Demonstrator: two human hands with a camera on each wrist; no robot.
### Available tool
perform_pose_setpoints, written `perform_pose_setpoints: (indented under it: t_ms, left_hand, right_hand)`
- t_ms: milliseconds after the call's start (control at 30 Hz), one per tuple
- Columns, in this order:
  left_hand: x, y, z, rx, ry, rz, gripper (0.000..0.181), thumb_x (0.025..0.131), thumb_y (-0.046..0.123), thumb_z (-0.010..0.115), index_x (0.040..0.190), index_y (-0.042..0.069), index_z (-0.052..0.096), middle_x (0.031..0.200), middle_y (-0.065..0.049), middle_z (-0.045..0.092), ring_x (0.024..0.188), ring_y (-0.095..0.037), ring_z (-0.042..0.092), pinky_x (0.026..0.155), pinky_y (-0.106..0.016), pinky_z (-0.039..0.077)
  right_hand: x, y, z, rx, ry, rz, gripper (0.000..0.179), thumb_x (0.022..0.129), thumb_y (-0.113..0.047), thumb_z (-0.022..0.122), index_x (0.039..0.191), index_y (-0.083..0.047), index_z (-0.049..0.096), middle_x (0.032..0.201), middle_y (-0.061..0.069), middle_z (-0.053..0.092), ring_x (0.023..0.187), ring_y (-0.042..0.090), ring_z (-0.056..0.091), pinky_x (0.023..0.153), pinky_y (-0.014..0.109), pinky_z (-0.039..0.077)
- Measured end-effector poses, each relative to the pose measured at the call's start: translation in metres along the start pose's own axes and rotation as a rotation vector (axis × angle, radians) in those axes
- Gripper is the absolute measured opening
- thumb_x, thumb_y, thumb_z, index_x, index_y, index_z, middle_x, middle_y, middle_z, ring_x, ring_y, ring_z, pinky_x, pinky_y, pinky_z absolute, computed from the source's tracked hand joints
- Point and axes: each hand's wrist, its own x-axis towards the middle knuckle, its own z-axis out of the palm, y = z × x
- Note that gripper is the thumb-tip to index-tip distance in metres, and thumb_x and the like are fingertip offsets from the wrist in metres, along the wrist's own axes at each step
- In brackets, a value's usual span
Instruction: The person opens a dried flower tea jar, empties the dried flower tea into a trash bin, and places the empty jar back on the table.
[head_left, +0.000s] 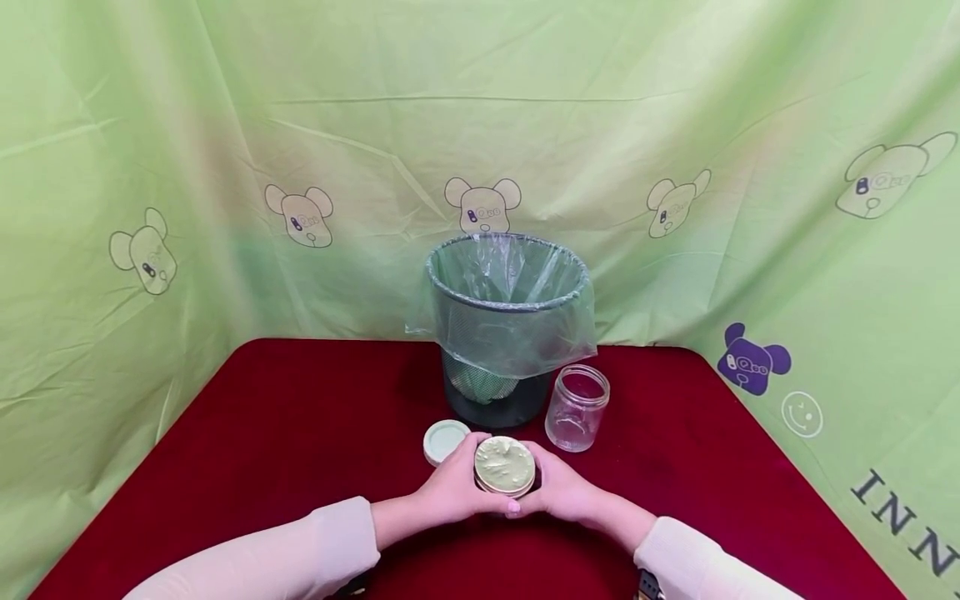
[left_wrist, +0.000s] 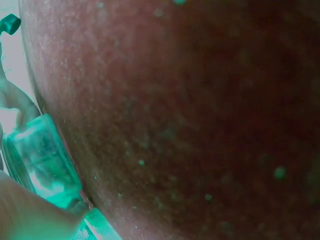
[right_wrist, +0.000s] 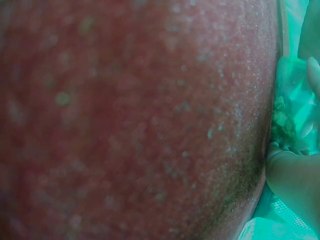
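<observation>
Between both hands, near the table's front, is a glass jar (left_wrist: 47,157) with a round, pale-gold, bumpy top (head_left: 505,465); whether that is a lid or its contents I cannot tell. Lumpy matter shows through the glass in the right wrist view. My left hand (head_left: 457,485) grips the jar from the left and my right hand (head_left: 564,487) from the right, thumbs meeting at the front. Just behind the left hand lies a pale green round lid (head_left: 444,439). An uncovered glass jar (head_left: 576,412) stands upright behind the right hand.
A dark mesh wastebasket (head_left: 495,408) lined with a clear plastic bag (head_left: 517,337) stands at the table's back middle. Dark red cloth (head_left: 300,433) covers the table. Green printed fabric (head_left: 360,125) hangs behind and at both sides.
</observation>
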Motion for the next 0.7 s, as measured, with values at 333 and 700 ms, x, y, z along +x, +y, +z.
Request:
perform_pose_setpoints:
  t_ms: [333, 700]
  left_hand:
    - [0.008, -0.003, -0.018, -0.141, -0.177, 0.024, 0.091, 0.065, 0.03, 0.091, 0.136, 0.006, 0.041, 0.125, 0.001, 0.053, 0.116, -0.012, 0.051, 0.1, -0.029, 0.039]
    - [0.029, -0.013, -0.038, -0.208, -0.457, 0.055, 0.089, 0.07, 0.007, 0.086, 0.143, 0.006, 0.036, 0.127, 0.004, 0.054, 0.118, -0.008, 0.05, 0.102, -0.024, 0.035]
  right_hand:
    - [0.001, 0.0, -0.002, 0.024, 0.001, 0.014, 0.082, 0.067, -0.013, 0.088, 0.136, -0.003, 0.045, 0.125, 0.006, 0.057, 0.114, 0.019, 0.053, 0.096, 0.023, 0.04]
    - [0.001, 0.0, 0.0, 0.015, -0.003, -0.002, 0.083, 0.067, -0.013, 0.088, 0.136, -0.001, 0.044, 0.124, 0.006, 0.058, 0.114, 0.017, 0.053, 0.097, 0.022, 0.039]
